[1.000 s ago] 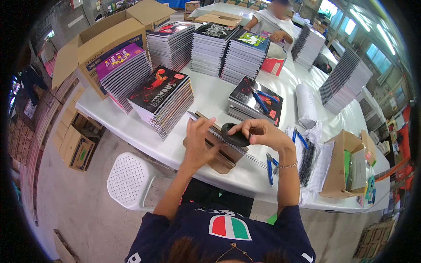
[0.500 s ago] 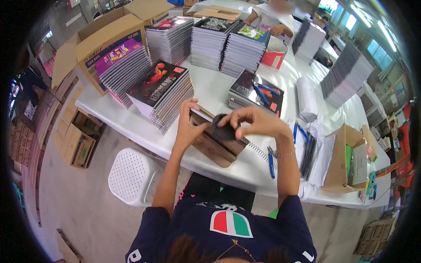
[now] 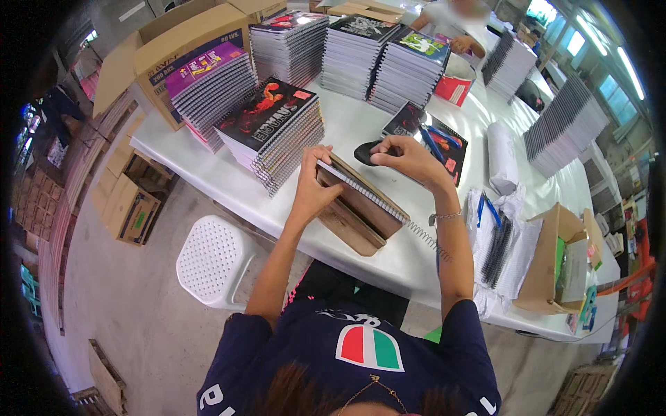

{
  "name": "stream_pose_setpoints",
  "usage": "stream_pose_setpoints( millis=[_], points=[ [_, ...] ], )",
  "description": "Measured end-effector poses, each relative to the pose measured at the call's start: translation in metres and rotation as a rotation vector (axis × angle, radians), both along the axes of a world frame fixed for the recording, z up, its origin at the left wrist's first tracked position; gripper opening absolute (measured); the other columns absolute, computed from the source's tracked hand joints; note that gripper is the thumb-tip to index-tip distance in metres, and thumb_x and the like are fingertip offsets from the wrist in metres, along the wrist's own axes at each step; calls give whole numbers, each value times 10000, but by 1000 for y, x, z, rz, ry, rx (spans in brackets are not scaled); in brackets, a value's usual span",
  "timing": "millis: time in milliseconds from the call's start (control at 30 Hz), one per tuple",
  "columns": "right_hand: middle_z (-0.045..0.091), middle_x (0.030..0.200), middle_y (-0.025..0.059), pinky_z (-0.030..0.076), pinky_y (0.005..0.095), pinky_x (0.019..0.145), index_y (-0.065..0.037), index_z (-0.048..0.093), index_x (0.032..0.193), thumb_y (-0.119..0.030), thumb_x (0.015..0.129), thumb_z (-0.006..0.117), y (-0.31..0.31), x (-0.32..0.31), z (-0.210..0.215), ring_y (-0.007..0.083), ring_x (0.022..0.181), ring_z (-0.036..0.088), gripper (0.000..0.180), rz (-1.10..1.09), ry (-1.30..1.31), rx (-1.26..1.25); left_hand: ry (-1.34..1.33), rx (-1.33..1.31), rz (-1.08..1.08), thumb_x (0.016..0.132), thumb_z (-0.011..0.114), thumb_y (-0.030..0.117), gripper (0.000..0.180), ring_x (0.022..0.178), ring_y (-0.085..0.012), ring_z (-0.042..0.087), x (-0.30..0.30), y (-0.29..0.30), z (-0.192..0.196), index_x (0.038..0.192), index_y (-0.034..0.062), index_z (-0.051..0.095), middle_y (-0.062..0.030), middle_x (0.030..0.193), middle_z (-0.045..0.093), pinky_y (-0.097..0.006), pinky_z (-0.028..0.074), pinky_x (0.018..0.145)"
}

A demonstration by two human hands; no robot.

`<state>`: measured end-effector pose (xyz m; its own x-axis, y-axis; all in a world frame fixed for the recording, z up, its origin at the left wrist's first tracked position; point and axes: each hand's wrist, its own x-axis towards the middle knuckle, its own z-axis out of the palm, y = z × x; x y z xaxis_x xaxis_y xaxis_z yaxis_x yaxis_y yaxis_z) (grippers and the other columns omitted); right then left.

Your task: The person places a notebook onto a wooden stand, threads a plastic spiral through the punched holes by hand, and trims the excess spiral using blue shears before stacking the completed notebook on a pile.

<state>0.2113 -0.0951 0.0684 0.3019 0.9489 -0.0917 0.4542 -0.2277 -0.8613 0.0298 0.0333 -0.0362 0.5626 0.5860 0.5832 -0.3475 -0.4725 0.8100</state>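
Note:
A notebook stands spine up in a wooden holder at the table's near edge. My left hand grips its far-left end, thumb on the near side and fingers over the top. From the spine's right end a loose wire spiral trails toward my right forearm. Just beyond the notebook, my right hand pinches a flat, dark, rounded pad, held apart from the spine. What the pad is made of, I cannot tell.
Stacks of spiral notebooks line the far side. Blue-handled pliers lie on a low notebook pile, others beside black spirals. An open carton stands right, a white stool left. Another person works across the table.
My right hand has lifted the dark pad off the notebook's spine and moved it away to the far side. My left hand keeps its grip on the notebook. The whole view has shifted slightly.

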Motion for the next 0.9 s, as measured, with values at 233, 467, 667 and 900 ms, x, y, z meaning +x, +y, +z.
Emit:
stream_pose_setpoints(
  millis=[233, 467, 667, 900],
  points=[
    [663, 1136, 128, 401, 317, 955, -90, 568, 787, -401, 781, 776, -13, -20, 11, 174, 1054, 564, 374, 611, 498, 245, -5, -39, 24, 603, 678, -62, 470, 1233, -351, 484, -4, 1, -9, 984, 67, 434, -141, 1089, 453, -411, 378, 1020],
    [675, 1016, 84, 410, 296, 916, -83, 569, 833, -492, 775, 760, -10, -15, 14, 141, 978, 561, 455, 465, 419, 114, -49, -35, 0, 608, 733, -43, 490, 1211, -335, 483, 0, -3, -4, 977, 70, 431, -119, 1079, 447, -409, 379, 1028],
    [635, 1083, 56, 406, 303, 923, -73, 566, 850, -371, 817, 748, -15, -27, 14, 143, 1038, 527, 351, 420, 184, 207, -24, 10, 22, 617, 711, -49, 469, 1204, -337, 487, -1, 1, -1, 973, 67, 429, -120, 1068, 450, -407, 387, 1015],
    [617, 1125, 53, 408, 316, 938, -81, 559, 802, -260, 778, 793, -15, -34, 23, 159, 1009, 535, 295, 414, 92, 69, 27, -3, 4, 615, 664, -61, 436, 1185, -334, 503, -2, 5, -2, 956, 62, 421, -154, 1082, 468, -394, 392, 996]
  ],
)
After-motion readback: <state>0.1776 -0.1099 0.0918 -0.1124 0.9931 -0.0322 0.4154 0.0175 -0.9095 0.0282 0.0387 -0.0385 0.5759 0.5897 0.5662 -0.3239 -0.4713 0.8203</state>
